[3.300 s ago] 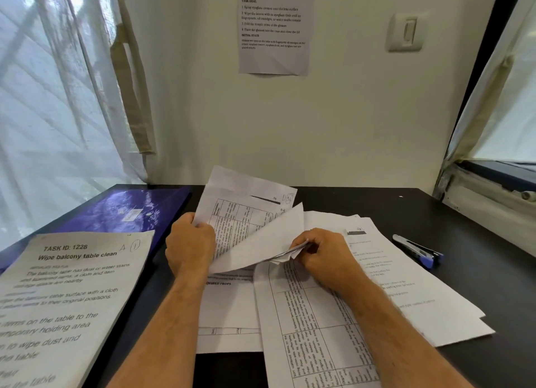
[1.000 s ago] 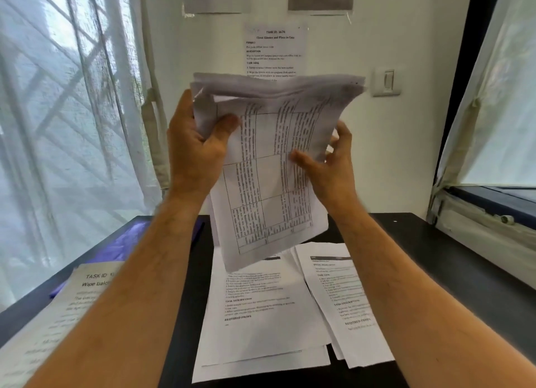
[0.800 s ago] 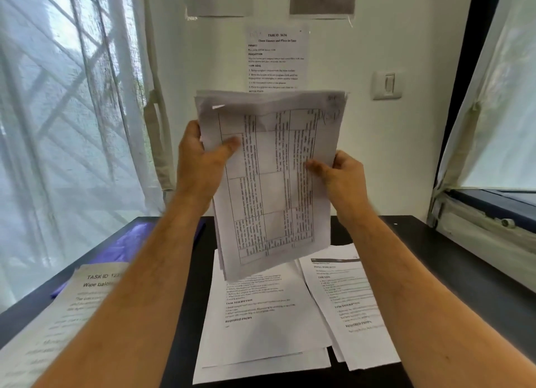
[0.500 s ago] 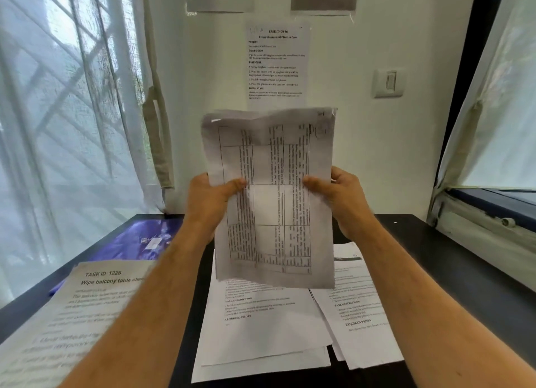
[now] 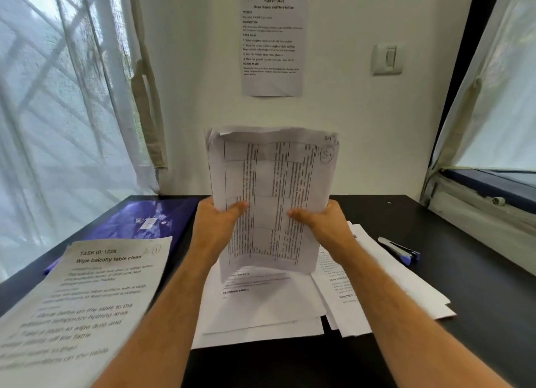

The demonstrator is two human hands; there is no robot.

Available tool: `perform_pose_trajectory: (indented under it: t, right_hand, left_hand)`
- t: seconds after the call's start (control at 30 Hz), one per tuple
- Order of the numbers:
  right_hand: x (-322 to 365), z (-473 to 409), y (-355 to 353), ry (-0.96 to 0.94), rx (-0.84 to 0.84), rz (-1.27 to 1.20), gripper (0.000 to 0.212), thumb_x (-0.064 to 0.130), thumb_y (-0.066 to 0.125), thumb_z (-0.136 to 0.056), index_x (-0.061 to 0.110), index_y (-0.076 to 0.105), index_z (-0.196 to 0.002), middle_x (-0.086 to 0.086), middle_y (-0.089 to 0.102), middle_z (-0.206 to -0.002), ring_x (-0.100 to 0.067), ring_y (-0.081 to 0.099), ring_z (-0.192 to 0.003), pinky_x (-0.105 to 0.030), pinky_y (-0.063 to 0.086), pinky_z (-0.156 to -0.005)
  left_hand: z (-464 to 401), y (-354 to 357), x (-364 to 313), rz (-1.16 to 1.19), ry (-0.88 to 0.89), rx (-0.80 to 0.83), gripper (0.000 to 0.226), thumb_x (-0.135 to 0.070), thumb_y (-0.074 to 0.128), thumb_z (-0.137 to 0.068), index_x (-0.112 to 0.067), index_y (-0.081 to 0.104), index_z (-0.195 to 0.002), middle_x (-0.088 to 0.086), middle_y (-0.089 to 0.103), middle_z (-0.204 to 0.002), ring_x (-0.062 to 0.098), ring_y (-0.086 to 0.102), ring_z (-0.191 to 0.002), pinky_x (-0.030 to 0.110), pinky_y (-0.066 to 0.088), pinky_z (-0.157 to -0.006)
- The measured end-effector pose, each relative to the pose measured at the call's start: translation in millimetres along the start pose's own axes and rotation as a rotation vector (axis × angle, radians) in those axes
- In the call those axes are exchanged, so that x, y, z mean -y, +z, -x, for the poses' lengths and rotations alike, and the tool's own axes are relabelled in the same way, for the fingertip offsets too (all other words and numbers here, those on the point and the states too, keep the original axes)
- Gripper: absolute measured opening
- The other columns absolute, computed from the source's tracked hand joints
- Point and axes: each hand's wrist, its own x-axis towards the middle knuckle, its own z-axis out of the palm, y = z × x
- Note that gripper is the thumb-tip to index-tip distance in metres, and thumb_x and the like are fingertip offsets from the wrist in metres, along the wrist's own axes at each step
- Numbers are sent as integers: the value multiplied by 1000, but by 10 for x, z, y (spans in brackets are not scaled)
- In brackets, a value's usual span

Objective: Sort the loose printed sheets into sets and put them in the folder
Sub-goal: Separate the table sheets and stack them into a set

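Papers (image 5: pixel 261 309), folder (image 5: pixel 145 222) and stapler (image 5: pixel 400 249) lie on black table (image 5: pixel 478 286) against wall (image 5: pixel 348 112).

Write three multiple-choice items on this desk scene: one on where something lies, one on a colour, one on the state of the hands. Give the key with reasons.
1. Where does the stapler lie?
A. On the dark table, right of the paper piles
B. On top of the folder
C. In the left hand

2. What colour is the folder?
A. Red
B. Blue-purple
C. Yellow

3. How is the table-printed bundle of sheets held?
A. Lying flat, untouched
B. Pinched by one hand only
C. Upright, gripped at both side edges by the left hand and right hand

Key: 1 A, it rests on bare tabletop beside the right pile; 2 B, its glossy cover shows blue-purple at the far left; 3 C, a thumb shows on the front at each side.
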Motion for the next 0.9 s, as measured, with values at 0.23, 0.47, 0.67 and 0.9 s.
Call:
perform_pose_trajectory:
  t: [0.23, 0.47, 0.67, 0.9]
  right_hand:
    - [1, 38, 58, 8, 16, 56, 18, 16, 72, -89, 19, 63, -104, -1, 74, -101, -16, 74, -85, -37, 63, -75]
    - [0, 6, 81, 46, 0, 135, 32, 18, 73, -89, 11, 61, -118, -7, 72, -110, -22, 73, -93, -45, 61, -82]
    - [-15, 43, -364, 250, 160, 220, 25, 9, 73, -87, 12, 64, -110, -3, 74, -102, -13, 72, -85, -26, 59, -66]
    - [-474, 216, -646, 480, 269, 220, 31, 5, 75, -83, 12, 65, -111, -4, 77, -101, -25, 74, -93, -52, 57, -90]
  left_hand:
    - [31, 21, 111, -44, -50, -4, 19, -20, 66, -95, -23, 69, -113, -11, 71, -99, 12, 69, -94, 33, 58, -80]
    - [-12, 135, 152, -184, -98, 38, 27, -16, 59, -99, -18, 65, -125, -2, 69, -117, 19, 65, -104, 36, 54, -87]
    - [-27, 58, 52, -121, -448, 472, 18, -17, 64, -96, -19, 65, -113, 7, 77, -103, 25, 75, -94, 46, 59, -86]
    - [18, 401, 435, 82, -625, 326, 28, -7, 69, -91, -14, 65, -117, 7, 78, -100, 28, 75, -89, 51, 59, -84]
